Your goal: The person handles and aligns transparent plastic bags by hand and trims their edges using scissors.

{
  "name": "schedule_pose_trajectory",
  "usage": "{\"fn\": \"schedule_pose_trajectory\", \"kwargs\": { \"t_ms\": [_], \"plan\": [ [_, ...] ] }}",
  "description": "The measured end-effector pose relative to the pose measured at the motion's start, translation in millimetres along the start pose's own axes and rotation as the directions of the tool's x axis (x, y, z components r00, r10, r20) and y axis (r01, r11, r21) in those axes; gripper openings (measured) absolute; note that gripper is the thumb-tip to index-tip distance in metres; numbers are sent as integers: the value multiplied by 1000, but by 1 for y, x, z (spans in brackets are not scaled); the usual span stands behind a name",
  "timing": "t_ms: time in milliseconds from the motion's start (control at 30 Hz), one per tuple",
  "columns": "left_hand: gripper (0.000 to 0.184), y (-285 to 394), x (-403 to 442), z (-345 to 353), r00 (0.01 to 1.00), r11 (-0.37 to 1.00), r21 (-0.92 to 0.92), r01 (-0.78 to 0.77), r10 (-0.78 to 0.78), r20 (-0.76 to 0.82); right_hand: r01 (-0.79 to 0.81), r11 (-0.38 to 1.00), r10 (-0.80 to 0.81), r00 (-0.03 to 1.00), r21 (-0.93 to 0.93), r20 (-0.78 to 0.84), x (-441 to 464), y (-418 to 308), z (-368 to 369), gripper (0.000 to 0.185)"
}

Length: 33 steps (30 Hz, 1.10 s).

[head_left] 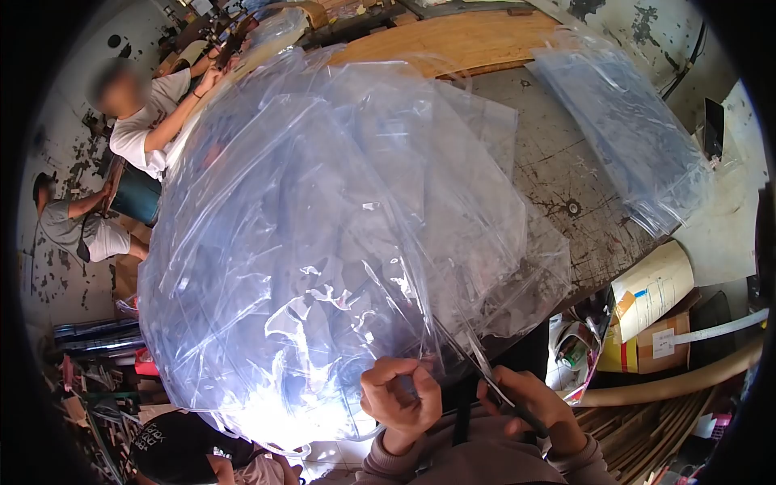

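Observation:
A large heap of clear plastic sheets (pixel 323 202) spreads over the table in front of me, crumpled and shiny. My left hand (pixel 402 400) is at its near edge, fingers curled into a pinch. Whatever those fingers hold, if anything, I cannot make out. On the other side, my right hand (pixel 537 404) grips a pair of scissors (pixel 485 368) by the handles. Their blades point away from me towards the plastic and look parted. Whether they touch the sheet is hard to tell.
Folded clear plastic (pixel 622 129) lies at the table's (pixel 558 178) far right. A wooden board (pixel 453 40) sits along the back. Boxes (pixel 647 343) and a long tube (pixel 671 380) stand low at right. Two people are at left; another, in a black cap (pixel 174 449), is near front left.

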<state>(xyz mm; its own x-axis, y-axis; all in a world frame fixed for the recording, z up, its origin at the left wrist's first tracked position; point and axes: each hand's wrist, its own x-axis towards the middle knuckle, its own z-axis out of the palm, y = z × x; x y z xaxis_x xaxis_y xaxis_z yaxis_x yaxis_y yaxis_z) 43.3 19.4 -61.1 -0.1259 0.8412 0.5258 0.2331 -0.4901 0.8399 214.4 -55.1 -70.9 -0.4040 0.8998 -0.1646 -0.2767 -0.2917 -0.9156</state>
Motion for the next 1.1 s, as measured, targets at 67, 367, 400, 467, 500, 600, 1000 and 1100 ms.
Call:
{"fn": "schedule_pose_trajectory", "kwargs": {
  "t_ms": [67, 367, 400, 467, 500, 600, 1000, 1100],
  "plan": [
    [18, -2, -4, -5, 999, 1000, 17, 15, -16, 45, 9, 1000, -9, 1000, -6, 1, 0, 1, 0, 67],
    [27, 4, 5, -5, 972, 992, 125, -2, -27, 231, -14, 995, 16, 1000, -94, 15, 0, 1, 6, 61],
    [27, 5, 7, -6, 972, 992, 123, 1, -30, 234, -37, 997, 38, 999, -61, 16, 0, 1, 8, 61],
    [33, 8, 14, -5, 936, 982, 131, -139, 87, 341, -2, 998, 2, 1000, -63, -9, 0, 1, 13, 61],
    [33, 10, 16, -3, 935, 982, 129, -137, 85, 344, 34, 997, -36, 999, -66, -28, 0, 2, 16, 61],
    [28, 14, 17, 0, 919, 948, 240, -210, 108, 379, -17, 1000, 19, 997, 27, -76, 1, 1, 23, 62],
    [30, 16, 16, 3, 908, 906, 307, -291, 160, 388, -59, 998, 60, 994, 14, -91, -14, -4, 23, 65],
    [30, 16, 16, 1, 897, 896, 319, -309, 163, 411, -46, 999, 45, 994, -15, -98, -15, -7, 23, 64]
  ]
}}
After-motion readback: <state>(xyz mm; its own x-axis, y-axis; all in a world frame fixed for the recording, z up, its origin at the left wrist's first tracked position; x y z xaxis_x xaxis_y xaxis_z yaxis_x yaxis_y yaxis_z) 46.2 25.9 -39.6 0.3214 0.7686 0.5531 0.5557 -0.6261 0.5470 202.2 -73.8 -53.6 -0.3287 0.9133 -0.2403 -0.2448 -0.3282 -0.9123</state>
